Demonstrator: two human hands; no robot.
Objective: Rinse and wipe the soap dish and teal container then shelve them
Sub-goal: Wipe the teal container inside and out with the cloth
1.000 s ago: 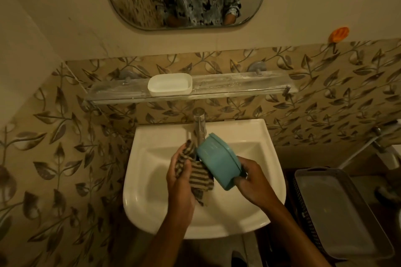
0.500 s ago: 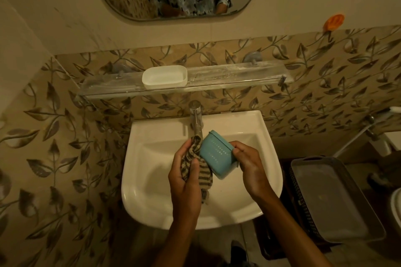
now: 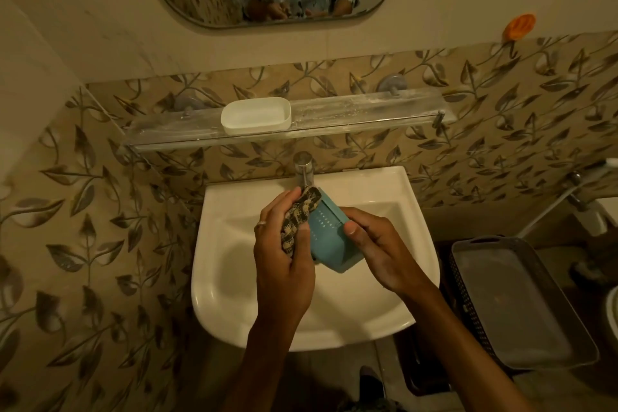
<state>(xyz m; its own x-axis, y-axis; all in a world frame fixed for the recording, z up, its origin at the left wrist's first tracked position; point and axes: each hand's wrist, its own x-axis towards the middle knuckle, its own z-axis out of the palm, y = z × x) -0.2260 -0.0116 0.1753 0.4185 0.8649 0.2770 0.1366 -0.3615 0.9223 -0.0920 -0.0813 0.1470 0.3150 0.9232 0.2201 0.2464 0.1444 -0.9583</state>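
Over the white sink, the right hand grips the teal container by its right side, thumb on the dotted face, holding it tilted above the basin just in front of the tap. The left hand, with 1 ring on a finger, clutches a striped cloth bunched against the container's left edge. The white soap dish sits upright on the glass shelf above the tap, left of the shelf's middle, and a dark basket stands to the right of the sink.
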